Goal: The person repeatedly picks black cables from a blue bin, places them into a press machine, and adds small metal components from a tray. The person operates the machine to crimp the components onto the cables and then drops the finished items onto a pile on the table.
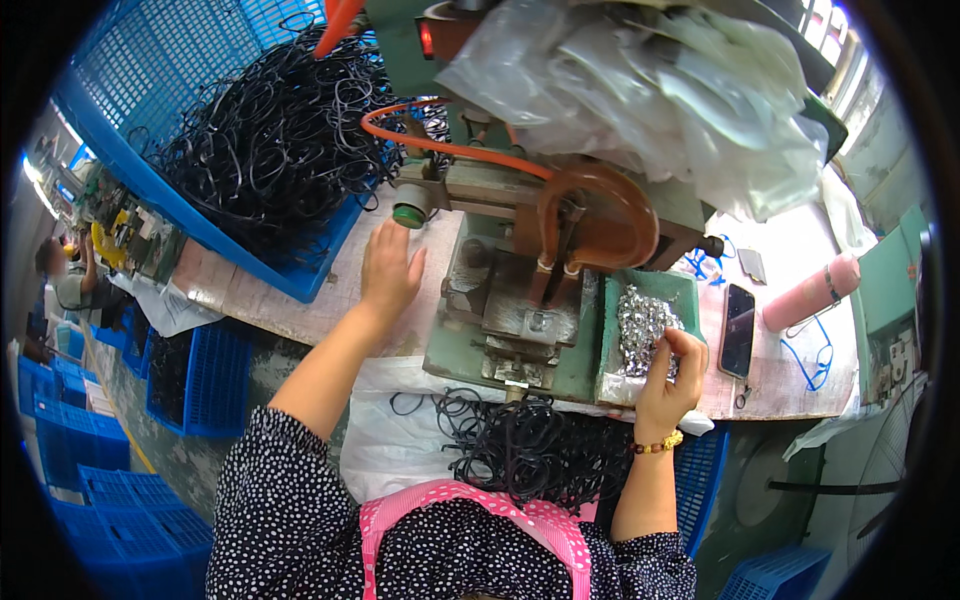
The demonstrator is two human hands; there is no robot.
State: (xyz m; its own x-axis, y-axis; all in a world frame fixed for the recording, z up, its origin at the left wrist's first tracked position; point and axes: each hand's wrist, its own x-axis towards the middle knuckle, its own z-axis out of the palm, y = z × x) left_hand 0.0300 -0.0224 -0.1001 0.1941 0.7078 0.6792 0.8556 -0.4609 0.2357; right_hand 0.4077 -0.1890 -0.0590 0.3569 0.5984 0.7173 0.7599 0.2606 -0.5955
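My left hand [390, 268] reaches up beside a green push button [408, 216] on the machine. Its fingers are stretched, the thumb apart, and the fingertips are at or just under the button. My right hand [674, 372] is over a green tray [612, 300] heaped with small shiny metal pieces [642, 325]. Thumb and fingers are pinched together at the edge of the heap; what sits between the tips is too small to make out. Between my hands stands the bench press [535, 320], with a worn metal block under its brown round guard [645, 225].
A blue crate [165, 195] full of black cord loops [270, 150] stands at the left. More black loops [530, 440] lie across my lap. Right of the tray are a phone [738, 330] and a pink bottle [812, 292]. Plastic bags [640, 90] hang over the machine.
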